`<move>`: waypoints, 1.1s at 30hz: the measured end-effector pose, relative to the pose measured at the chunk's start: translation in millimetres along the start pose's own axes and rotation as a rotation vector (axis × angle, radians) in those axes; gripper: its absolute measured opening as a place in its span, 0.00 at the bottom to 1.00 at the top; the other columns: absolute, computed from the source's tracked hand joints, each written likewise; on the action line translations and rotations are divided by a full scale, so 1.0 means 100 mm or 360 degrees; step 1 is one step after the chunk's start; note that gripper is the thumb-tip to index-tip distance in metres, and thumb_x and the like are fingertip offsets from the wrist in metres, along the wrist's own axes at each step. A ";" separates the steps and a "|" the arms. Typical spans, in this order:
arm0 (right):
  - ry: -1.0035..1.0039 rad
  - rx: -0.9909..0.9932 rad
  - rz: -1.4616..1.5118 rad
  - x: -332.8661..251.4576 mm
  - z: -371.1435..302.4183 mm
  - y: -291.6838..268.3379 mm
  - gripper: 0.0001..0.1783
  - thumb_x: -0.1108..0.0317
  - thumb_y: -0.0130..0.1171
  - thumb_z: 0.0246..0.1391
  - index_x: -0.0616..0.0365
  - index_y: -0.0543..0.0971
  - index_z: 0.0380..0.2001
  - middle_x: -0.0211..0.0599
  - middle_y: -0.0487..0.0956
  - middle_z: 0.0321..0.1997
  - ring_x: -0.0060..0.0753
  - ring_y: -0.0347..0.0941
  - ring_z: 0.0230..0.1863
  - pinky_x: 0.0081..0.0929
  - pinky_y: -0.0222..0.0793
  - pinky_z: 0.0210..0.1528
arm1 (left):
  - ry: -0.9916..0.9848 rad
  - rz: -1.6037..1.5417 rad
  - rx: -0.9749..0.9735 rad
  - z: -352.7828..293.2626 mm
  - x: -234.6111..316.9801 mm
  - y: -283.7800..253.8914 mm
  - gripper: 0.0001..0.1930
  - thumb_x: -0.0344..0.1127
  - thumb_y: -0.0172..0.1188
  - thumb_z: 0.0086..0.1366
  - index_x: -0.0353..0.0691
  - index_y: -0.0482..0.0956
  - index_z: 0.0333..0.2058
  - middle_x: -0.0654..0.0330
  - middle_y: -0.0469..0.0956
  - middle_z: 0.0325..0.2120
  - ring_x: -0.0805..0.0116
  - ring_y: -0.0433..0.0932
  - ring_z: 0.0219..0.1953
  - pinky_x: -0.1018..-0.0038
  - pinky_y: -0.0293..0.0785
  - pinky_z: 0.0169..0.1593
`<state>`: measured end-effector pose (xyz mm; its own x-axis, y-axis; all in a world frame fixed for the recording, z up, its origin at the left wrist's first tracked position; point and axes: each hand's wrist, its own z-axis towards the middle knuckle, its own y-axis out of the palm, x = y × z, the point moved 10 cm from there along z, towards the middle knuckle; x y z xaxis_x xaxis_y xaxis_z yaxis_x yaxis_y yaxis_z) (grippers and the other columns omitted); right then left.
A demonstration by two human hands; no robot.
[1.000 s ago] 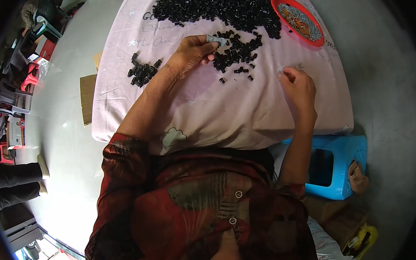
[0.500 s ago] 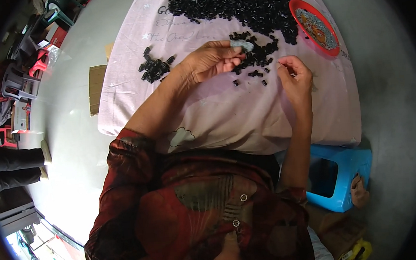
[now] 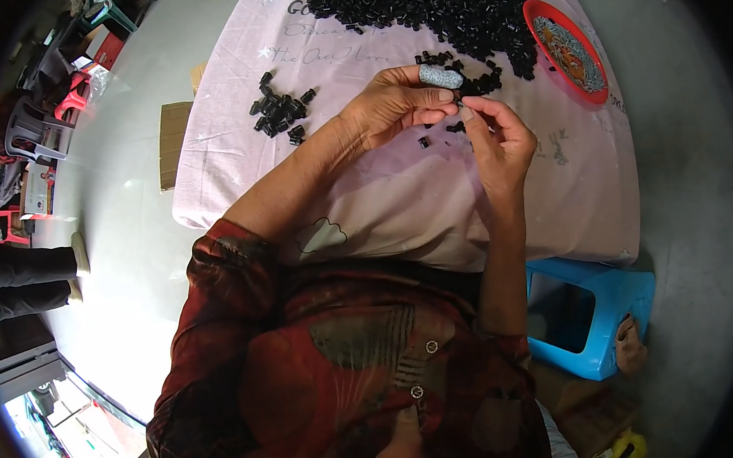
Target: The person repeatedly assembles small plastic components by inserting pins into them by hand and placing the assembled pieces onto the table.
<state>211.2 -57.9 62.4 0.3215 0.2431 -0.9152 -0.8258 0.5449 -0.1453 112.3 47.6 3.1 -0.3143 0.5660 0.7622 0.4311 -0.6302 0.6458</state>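
My left hand (image 3: 397,107) is closed in a pinch, with a grey wrap (image 3: 440,77) around its index finger. At its fingertips is a small black plastic piece (image 3: 457,97), mostly hidden by the fingers. Meeting it there, my right hand (image 3: 502,141) pinches with thumb and index finger; whatever lies between them is too small to make out. Behind the hands lies a loose group of black pieces (image 3: 482,82). A smaller heap of the same pieces (image 3: 280,112) sits to the left.
A large heap of black pieces (image 3: 437,15) covers the table's far side. A red dish (image 3: 598,97) at right holds small grey metal parts. Pink cloth (image 3: 365,204) covers the table. A blue stool (image 3: 600,349) stands at lower right; a person's legs (image 3: 29,266) show at left.
My right hand has moved left and up, closing the gap to my left hand, so their fingertips now meet. My left hand has turned slightly, and the whole view has shifted a little.
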 end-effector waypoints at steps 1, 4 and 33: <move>0.0012 -0.0005 0.0010 -0.02 -0.01 0.02 0.08 0.76 0.61 0.58 0.64 0.82 0.41 0.23 0.79 0.34 0.11 0.68 0.34 0.13 0.64 0.37 | 0.0007 0.0008 0.0030 0.00 -0.01 -0.01 0.12 0.24 0.61 0.64 0.33 0.79 0.46 0.53 0.83 0.37 0.66 0.85 0.38 0.79 0.85 0.41; 0.0050 -0.0005 0.0017 0.00 -0.02 0.02 0.09 0.76 0.61 0.57 0.64 0.82 0.41 0.22 0.78 0.33 0.11 0.68 0.33 0.12 0.63 0.36 | 0.0033 0.0091 0.0112 0.01 -0.01 -0.05 0.09 0.26 0.66 0.61 0.34 0.81 0.41 0.56 0.84 0.34 0.68 0.85 0.35 0.79 0.84 0.39; 0.0177 0.0086 -0.0117 0.26 0.12 -0.17 0.09 0.74 0.59 0.57 0.64 0.79 0.41 0.27 0.78 0.35 0.14 0.70 0.35 0.15 0.66 0.39 | 0.0879 0.2487 0.0706 0.74 1.07 -0.49 0.19 0.52 0.56 0.67 0.46 0.81 0.47 0.55 0.82 0.42 0.50 0.80 0.44 0.59 0.76 0.47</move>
<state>239.5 -51.5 45.4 0.3244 0.1118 -0.9393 -0.7747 0.6012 -0.1960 120.2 178.5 49.2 0.4097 -0.6924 0.5939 0.7422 -0.1254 -0.6583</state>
